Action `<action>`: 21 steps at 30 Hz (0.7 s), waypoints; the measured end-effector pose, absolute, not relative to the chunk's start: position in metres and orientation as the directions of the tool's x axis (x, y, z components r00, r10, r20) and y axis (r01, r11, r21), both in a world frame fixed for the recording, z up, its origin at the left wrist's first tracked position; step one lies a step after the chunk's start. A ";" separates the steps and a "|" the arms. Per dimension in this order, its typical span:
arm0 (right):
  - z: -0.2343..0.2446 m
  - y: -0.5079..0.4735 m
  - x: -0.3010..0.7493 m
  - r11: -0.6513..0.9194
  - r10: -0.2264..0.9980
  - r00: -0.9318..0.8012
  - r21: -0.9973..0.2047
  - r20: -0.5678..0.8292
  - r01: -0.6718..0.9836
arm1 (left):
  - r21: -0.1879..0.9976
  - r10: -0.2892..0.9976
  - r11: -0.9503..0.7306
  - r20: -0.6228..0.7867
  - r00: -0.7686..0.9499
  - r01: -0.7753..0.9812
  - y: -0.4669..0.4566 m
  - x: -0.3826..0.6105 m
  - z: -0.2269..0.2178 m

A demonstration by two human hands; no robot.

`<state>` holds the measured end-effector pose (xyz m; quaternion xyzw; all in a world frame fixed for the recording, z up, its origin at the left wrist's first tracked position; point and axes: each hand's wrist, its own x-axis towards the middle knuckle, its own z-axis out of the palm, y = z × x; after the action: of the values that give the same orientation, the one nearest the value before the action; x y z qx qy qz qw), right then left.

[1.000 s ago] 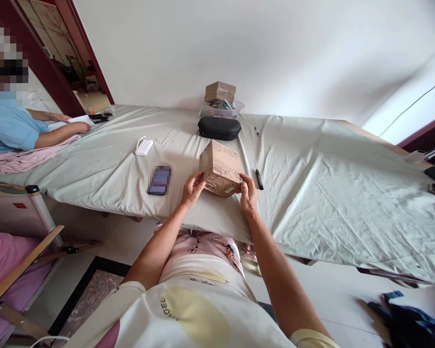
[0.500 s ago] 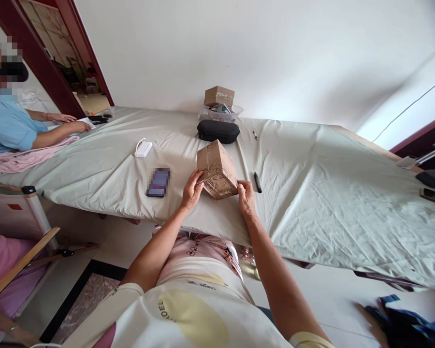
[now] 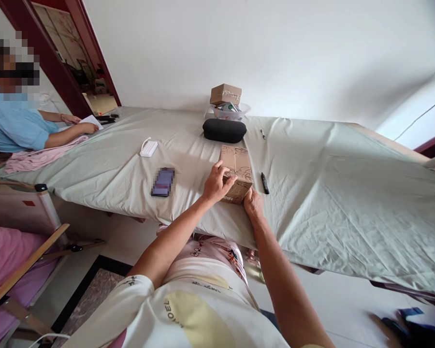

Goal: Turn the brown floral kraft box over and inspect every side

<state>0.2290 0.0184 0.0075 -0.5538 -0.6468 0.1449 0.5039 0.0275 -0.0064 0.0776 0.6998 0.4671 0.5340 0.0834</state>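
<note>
A small brown cardboard box with line drawings on it lies flat on the pale green sheet near the table's front edge. My left hand grips its near left corner, fingers curled over the top. My right hand presses against its near right corner from below. A black marker lies just right of the box.
A phone and a white case lie to the left. A black zip case, a clear tub and a second cardboard box sit at the far wall. Another person in blue sits at the far left.
The box was tilted up on an edge between my hands; it has been turned and laid flat on the sheet, with my left hand now on top of it.
</note>
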 end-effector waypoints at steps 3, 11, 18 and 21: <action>0.011 0.014 0.223 0.379 0.839 0.159 -0.768 0.521 0.516 | 0.630 0.751 -0.535 0.660 -0.025 0.564 -0.007 0.035 0.079; 0.049 0.000 0.205 0.614 0.670 0.198 -0.684 0.716 0.394 | 0.653 0.765 -0.503 0.641 -0.059 0.567 -0.010 0.037 0.076; 0.055 0.007 0.189 0.662 0.608 0.220 -0.640 0.763 0.390 | 0.635 0.749 -0.534 0.661 -0.036 0.558 -0.008 0.036 0.072; 0.054 0.007 0.184 0.638 0.611 0.235 -0.646 0.756 0.418 | 0.630 0.753 -0.540 0.658 -0.014 0.559 -0.005 0.030 0.072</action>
<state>0.1835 0.0072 0.0542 -0.4189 -0.6142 0.0728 0.6648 0.0299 -0.0050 0.0716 0.6961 0.4712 0.5341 0.0908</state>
